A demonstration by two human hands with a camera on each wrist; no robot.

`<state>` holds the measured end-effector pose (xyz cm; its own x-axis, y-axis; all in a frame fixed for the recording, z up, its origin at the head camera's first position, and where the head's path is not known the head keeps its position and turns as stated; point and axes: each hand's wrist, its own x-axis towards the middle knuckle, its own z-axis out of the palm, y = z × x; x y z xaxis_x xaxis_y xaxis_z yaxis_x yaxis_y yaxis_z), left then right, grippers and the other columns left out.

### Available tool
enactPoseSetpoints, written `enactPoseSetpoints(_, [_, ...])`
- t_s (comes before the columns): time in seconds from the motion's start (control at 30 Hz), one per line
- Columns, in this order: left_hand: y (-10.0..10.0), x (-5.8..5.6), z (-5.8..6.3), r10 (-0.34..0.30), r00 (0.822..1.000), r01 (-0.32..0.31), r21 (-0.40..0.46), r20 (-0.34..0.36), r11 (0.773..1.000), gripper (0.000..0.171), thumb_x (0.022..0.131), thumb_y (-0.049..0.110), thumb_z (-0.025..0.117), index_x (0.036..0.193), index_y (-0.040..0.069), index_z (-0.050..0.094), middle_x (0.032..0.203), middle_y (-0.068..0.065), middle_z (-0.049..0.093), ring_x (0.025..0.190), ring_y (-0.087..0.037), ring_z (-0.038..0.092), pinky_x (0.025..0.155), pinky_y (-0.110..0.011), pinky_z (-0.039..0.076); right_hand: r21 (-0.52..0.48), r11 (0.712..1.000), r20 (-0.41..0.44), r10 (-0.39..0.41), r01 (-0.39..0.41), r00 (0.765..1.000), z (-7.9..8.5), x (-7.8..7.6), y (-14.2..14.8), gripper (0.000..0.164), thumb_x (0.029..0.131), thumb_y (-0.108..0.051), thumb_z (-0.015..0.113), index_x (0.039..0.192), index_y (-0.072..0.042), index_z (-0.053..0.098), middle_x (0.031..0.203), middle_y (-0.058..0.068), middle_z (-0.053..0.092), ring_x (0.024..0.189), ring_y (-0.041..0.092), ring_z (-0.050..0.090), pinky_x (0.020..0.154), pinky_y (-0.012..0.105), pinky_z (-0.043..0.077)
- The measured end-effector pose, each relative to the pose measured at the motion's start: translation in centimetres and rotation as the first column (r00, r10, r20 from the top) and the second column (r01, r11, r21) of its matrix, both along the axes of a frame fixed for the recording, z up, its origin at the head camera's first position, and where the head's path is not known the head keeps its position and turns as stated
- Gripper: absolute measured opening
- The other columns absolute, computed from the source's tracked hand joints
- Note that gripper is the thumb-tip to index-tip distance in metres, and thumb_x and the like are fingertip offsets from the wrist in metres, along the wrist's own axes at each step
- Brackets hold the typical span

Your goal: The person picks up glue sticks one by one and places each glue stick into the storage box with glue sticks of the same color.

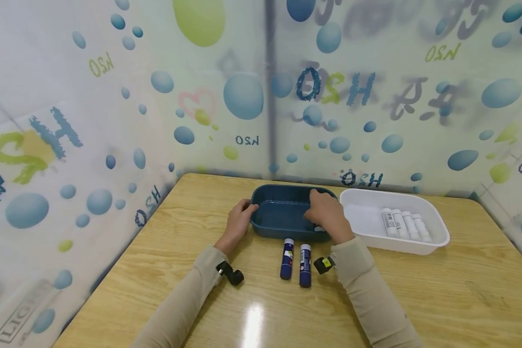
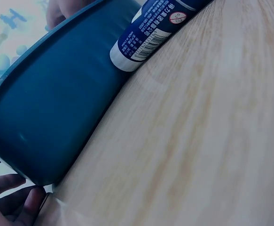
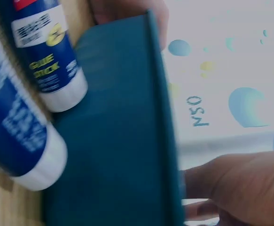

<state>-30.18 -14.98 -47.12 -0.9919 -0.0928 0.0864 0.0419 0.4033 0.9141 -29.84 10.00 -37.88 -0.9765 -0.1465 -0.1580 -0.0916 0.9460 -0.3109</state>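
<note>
My left hand (image 1: 238, 220) grips the left end of a dark blue plastic basin (image 1: 282, 235), thumb at the rim and fingertips low against its outer wall in the left wrist view. My right hand (image 1: 328, 212) reaches over the near rim into the basin's right end. A small white piece (image 1: 318, 228) shows under that hand; the fingers are partly hidden, and I cannot tell whether they hold it. Two blue glue sticks with white caps, a left one (image 1: 287, 258) and a right one (image 1: 305, 266), lie on the table right before the basin.
A white plastic basin (image 1: 352, 203) stands to the right, close beside the blue one. Several white tubes (image 1: 399, 224) lie side by side in it. The wooden table (image 1: 178, 217) meets a patterned curtain (image 1: 226, 159) along its back edge.
</note>
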Motion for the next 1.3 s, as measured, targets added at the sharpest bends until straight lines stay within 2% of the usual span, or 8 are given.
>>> enactPoseSetpoints(0.1, [0.0,0.0,0.0,0.003,1.0,-0.003,0.001,-0.001,1.0,0.045,0.102,0.038,0.056,0.135,0.009,0.064,0.133,-0.015,0.067,0.122,-0.034,0.063,0.106,-0.052,0.05,-0.017,1.0,0.014,0.019,-0.018,1.0,0.6,0.4,-0.1,0.059,0.095,-0.03,0.073,0.142,-0.001,0.052,0.099,0.014,0.071,0.062,0.02,0.064,0.059,0.035,0.05])
enactPoseSetpoints(0.2, [0.0,-0.1,-0.1,0.004,1.0,-0.004,-0.008,-0.002,1.0,0.045,0.102,0.038,0.056,0.135,0.009,0.064,0.133,-0.015,0.067,0.122,-0.033,0.063,0.106,-0.051,0.05,-0.051,0.997,0.029,0.052,-0.05,0.998,1.4,0.8,0.0,0.061,0.095,-0.034,0.073,0.144,-0.002,0.053,0.107,0.014,0.071,0.058,0.018,0.064,0.06,0.032,0.049])
enactPoseSetpoints(0.3, [0.0,-0.1,-0.1,0.001,1.0,-0.001,-0.007,-0.001,1.0,0.045,0.102,0.038,0.056,0.135,0.009,0.064,0.133,-0.015,0.067,0.122,-0.032,0.063,0.106,-0.051,0.05,-0.128,0.987,0.065,0.106,-0.097,0.992,2.1,1.1,0.1,0.063,0.096,-0.036,0.072,0.147,-0.004,0.052,0.113,0.016,0.071,0.06,0.02,0.066,0.06,0.032,0.052])
enactPoseSetpoints(0.43, [-0.2,-0.3,0.0,0.002,1.0,-0.002,0.0,-0.006,1.0,0.044,0.102,0.038,0.056,0.135,0.009,0.064,0.133,-0.014,0.067,0.123,-0.032,0.063,0.106,-0.051,0.05,-0.218,0.963,0.099,0.181,-0.156,0.979,2.8,1.3,-0.2,0.061,0.098,-0.039,0.07,0.146,-0.007,0.052,0.097,0.012,0.07,0.063,0.02,0.067,0.06,0.03,0.055])
enactPoseSetpoints(0.53, [-0.2,-0.3,0.0,0.003,1.0,-0.003,0.0,-0.011,1.0,0.044,0.102,0.038,0.056,0.133,0.008,0.064,0.132,-0.014,0.067,0.122,-0.032,0.063,0.106,-0.05,0.05,-0.234,0.956,0.084,0.203,-0.179,0.975,2.9,1.3,-0.3,0.057,0.099,-0.04,0.068,0.144,-0.008,0.054,0.086,0.009,0.069,0.061,0.018,0.066,0.06,0.03,0.054])
enactPoseSetpoints(0.9, [0.1,-0.2,0.0,0.004,1.0,-0.004,-0.024,-0.013,1.0,0.046,0.102,0.039,0.054,0.133,0.007,0.064,0.132,-0.015,0.067,0.122,-0.032,0.063,0.106,-0.051,0.05,-0.229,0.949,0.019,0.225,-0.215,0.974,3.0,3.0,1.2,0.049,0.1,-0.039,0.067,0.138,-0.01,0.06,0.082,0.008,0.073,0.066,0.025,0.071,0.059,0.032,0.052])
enactPoseSetpoints(1.07, [0.1,-0.3,0.2,0.0,1.0,-0.001,-0.027,-0.005,1.0,0.047,0.102,0.04,0.055,0.136,0.008,0.063,0.134,-0.015,0.066,0.124,-0.033,0.062,0.107,-0.052,0.049,-0.261,0.932,-0.009,0.259,-0.253,0.966,2.6,3.7,2.4,0.044,0.1,-0.035,0.067,0.134,-0.008,0.062,0.089,0.01,0.073,0.062,0.02,0.067,0.057,0.031,0.053])
enactPoseSetpoints(1.3, [0.0,-0.2,-0.2,0.003,1.0,-0.003,-0.008,-0.007,1.0,0.043,0.102,0.039,0.055,0.131,0.008,0.065,0.129,-0.014,0.068,0.119,-0.032,0.064,0.104,-0.05,0.051,-0.256,0.906,-0.064,0.331,-0.336,0.941,1.8,5.1,3.7,0.037,0.1,-0.032,0.069,0.127,-0.008,0.066,0.076,0.001,0.066,0.058,0.013,0.058,0.056,0.031,0.048])
